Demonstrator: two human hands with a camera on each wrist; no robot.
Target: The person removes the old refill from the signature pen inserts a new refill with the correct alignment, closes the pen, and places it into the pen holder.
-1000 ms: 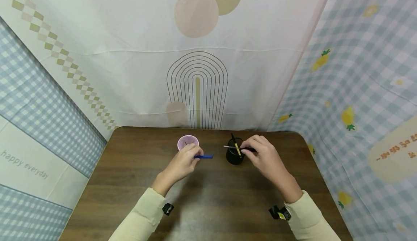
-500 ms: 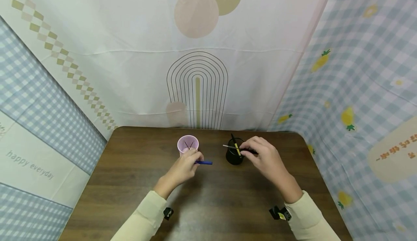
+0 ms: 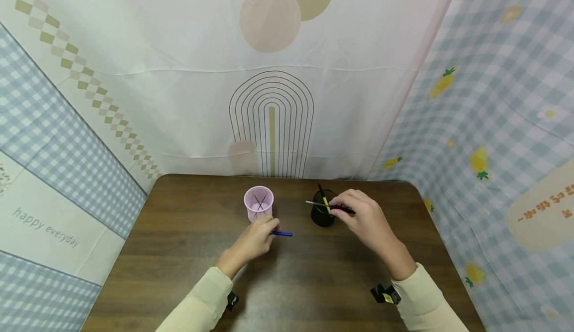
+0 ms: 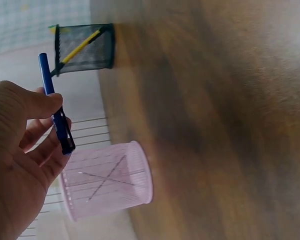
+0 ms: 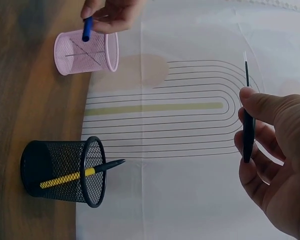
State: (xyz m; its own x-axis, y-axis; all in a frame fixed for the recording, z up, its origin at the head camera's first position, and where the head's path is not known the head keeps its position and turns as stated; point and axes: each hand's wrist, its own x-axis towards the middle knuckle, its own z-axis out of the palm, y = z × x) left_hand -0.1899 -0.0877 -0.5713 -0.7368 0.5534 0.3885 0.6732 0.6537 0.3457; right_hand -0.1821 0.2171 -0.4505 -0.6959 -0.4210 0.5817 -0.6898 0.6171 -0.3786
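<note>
My left hand [image 3: 253,237] pinches a blue pen [image 4: 57,107] between thumb and fingers, just in front of the pink mesh pen cup [image 3: 258,216]. Two thin dark sticks [image 4: 107,178] lie crossed inside that cup. Above the near right rim of the black mesh pen cup [image 5: 60,167], my right hand [image 3: 360,212] grips a slim tool [image 5: 248,132] with a black handle and a thin, pale-ended shaft; its exact kind is unclear. A yellow-and-black pen [image 5: 72,177] leans in the black cup, its dark pointed end sticking out past the rim.
Both cups stand near the back edge of the brown wooden table [image 3: 305,282]. Behind it hangs a pale patterned cloth [image 3: 188,117]. Checked cloth [image 3: 475,122] covers the right side, and more hangs at the left.
My left hand has drawn back toward me from over the pink cup, carrying the blue pen, so more of the cup shows. My right hand has hardly moved.
</note>
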